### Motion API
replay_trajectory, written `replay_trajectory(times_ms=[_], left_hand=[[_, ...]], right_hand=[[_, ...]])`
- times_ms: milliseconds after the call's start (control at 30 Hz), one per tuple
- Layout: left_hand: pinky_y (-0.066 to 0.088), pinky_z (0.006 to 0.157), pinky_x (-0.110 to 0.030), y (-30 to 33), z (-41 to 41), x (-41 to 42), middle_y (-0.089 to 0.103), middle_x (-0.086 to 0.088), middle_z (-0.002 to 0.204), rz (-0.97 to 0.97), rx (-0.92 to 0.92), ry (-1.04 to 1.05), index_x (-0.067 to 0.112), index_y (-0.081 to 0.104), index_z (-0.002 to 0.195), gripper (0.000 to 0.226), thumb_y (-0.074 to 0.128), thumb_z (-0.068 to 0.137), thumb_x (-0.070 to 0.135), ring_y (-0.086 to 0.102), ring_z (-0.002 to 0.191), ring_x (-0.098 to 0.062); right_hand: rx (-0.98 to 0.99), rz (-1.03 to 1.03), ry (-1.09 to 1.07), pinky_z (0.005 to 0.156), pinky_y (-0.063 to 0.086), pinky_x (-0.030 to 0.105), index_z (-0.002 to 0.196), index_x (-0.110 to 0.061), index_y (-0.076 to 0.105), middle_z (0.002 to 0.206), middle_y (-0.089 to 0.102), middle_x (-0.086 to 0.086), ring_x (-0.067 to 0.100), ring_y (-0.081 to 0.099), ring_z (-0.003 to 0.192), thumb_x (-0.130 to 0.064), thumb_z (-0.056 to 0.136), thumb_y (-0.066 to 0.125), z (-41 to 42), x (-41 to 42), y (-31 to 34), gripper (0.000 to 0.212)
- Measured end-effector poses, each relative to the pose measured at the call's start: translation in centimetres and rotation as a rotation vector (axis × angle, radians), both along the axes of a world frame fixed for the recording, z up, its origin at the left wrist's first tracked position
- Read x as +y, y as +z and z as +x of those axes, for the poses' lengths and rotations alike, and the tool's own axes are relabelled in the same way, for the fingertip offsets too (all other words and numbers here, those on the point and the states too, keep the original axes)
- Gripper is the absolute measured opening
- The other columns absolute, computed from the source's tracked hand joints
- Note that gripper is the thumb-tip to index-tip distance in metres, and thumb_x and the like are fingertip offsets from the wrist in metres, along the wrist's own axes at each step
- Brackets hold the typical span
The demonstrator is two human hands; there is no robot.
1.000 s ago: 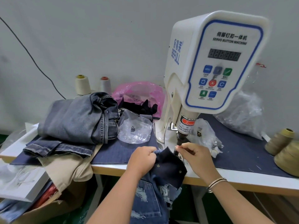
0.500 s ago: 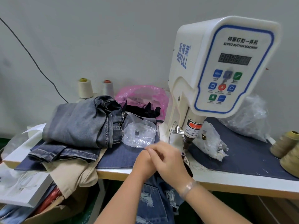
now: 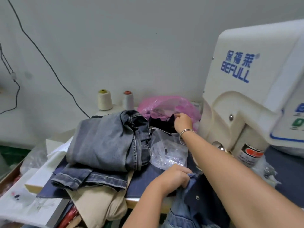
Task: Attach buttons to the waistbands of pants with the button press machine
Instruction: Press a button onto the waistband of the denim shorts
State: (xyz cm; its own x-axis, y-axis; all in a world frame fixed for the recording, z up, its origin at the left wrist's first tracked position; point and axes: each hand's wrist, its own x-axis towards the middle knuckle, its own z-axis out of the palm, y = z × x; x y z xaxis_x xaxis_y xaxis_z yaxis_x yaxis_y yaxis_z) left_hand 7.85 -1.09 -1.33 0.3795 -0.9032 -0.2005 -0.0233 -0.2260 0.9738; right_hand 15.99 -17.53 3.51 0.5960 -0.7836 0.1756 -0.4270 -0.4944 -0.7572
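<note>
Denim pants (image 3: 189, 204) hang off the front edge of the desk (image 3: 143, 183), their waistband bunched in the left hand (image 3: 174, 177), whose fingers curl tight round the cloth. A second ago both hands worked together at the press (image 3: 246, 99), right under its plunger; now the right hand (image 3: 182, 120) has left the waistband and reached across toward the back of the desk, where its fingers pinch at the dark stuff in the pink bag (image 3: 166, 104). What it has hold of, if anything, cannot be told; the fingertips are buried in the bag. A metal stud shows on the dark flap of the pants, so one fastening looks done. My guess is the hand is fetching the next button part, while the left keeps the waistband ready near the press. Folded jeans (image 3: 107, 142) wait at the left, beside a clear bag (image 3: 169, 150)
</note>
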Motion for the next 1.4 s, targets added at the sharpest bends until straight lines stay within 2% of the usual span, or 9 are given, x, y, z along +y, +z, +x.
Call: replay_trajectory(times_ms=[167, 367, 567, 667, 867, 1100, 1267, 1333, 1400], left_hand=[[0.023, 0.05, -0.026, -0.7, 1.1, 0.2, 0.04, -0.001, 0.043, -0.066, 0.243, 0.005, 0.015, 0.048, 0.04, 0.018, 0.036, 0.039, 0.001, 0.034, 0.046, -0.017], [0.025, 0.044, -0.018, -1.3, 1.8, -0.1, 0.043, 0.002, 0.04, -0.082, 0.264, -0.032, 0.016, 0.053, 0.04, 0.023, 0.036, 0.04, 0.0, 0.036, 0.042, -0.014], [0.024, 0.044, -0.02, -1.3, 1.9, -0.1, 0.043, 0.0, 0.041, -0.089, 0.256, -0.044, 0.015, 0.053, 0.041, 0.022, 0.037, 0.039, -0.001, 0.036, 0.043, -0.016], [0.025, 0.044, -0.02, -1.2, 1.8, 0.0, 0.043, 0.0, 0.042, -0.104, 0.255, -0.029, 0.016, 0.053, 0.042, 0.023, 0.037, 0.038, 0.0, 0.036, 0.043, -0.014], [0.022, 0.047, -0.023, -0.7, 1.6, 0.2, 0.037, -0.001, 0.045, -0.11, 0.223, 0.029, 0.014, 0.043, 0.041, 0.017, 0.035, 0.038, -0.001, 0.031, 0.044, -0.013], [0.022, 0.047, -0.022, -0.4, 0.8, 0.5, 0.035, -0.001, 0.046, -0.122, 0.221, 0.137, 0.013, 0.038, 0.039, 0.014, 0.034, 0.039, -0.001, 0.031, 0.041, -0.014], [0.013, 0.055, -0.031, 1.3, -0.5, 1.2, 0.032, -0.008, 0.061, -0.058, 0.178, 0.269, 0.002, 0.051, 0.061, 0.024, 0.036, 0.043, 0.0, 0.025, 0.052, -0.016], [0.02, 0.052, -0.029, 2.0, -0.7, 1.2, 0.036, -0.006, 0.059, 0.005, 0.148, 0.33, 0.012, 0.052, 0.049, 0.031, 0.038, 0.063, -0.011, 0.03, 0.052, -0.017], [0.038, 0.064, -0.032, 1.9, -1.4, 1.4, 0.042, -0.008, 0.079, 0.033, 0.217, 0.376, 0.009, 0.056, 0.072, 0.025, 0.044, 0.085, -0.009, 0.042, 0.074, -0.019]], right_hand=[[0.349, -0.146, 0.068, 0.091, 0.043, 0.033, 0.118, -0.003, 0.064, 0.123, 0.063, 0.017, 0.034, 0.057, 0.113, -0.006, 0.096, 0.044, 2.6, -3.0, -1.0, 0.03], [0.548, -0.101, 0.079, 0.099, 0.039, 0.036, 0.128, -0.003, 0.056, 0.131, 0.056, 0.015, 0.032, 0.051, 0.12, -0.019, 0.099, 0.045, 5.1, -4.0, -1.4, 0.035], [0.558, -0.11, -0.052, 0.079, 0.041, 0.035, 0.077, -0.013, 0.055, 0.077, 0.054, 0.006, 0.026, 0.052, 0.08, -0.024, 0.095, 0.05, 5.2, -4.3, -3.6, 0.022], [0.405, -0.001, -0.056, 0.079, 0.036, 0.034, 0.073, -0.016, 0.056, 0.072, 0.054, 0.005, 0.027, 0.051, 0.083, -0.027, 0.092, 0.056, 5.1, -4.4, -3.7, 0.023], [-0.357, 0.221, -0.184, 0.063, 0.041, 0.022, 0.098, -0.018, 0.072, 0.076, 0.064, -0.002, 0.015, 0.055, 0.066, -0.027, 0.089, 0.063, 3.6, -2.9, -2.1, 0.016], [-0.649, 0.385, -0.208, 0.056, 0.033, 0.023, 0.095, -0.014, 0.05, 0.074, 0.051, -0.004, 0.018, 0.048, 0.077, -0.017, 0.098, 0.046, 0.3, 2.9, 0.8, 0.005], [-0.816, 0.659, 0.061, 0.095, 0.049, 0.05, 0.106, -0.027, 0.054, 0.124, 0.057, 0.011, 0.031, 0.058, 0.111, -0.002, 0.093, 0.05, -6.3, 8.0, 2.2, 0.029], [-0.752, 0.565, 0.213, 0.089, 0.052, 0.05, 0.101, -0.039, 0.061, 0.12, 0.061, 0.007, 0.032, 0.06, 0.108, -0.001, 0.093, 0.049, -9.8, 9.5, 2.2, 0.041], [-0.632, 0.51, 0.322, 0.068, 0.058, 0.037, 0.086, -0.034, 0.072, 0.099, 0.069, -0.003, 0.025, 0.067, 0.084, 0.0, 0.096, 0.044, -13.0, 10.4, 1.7, 0.045]])
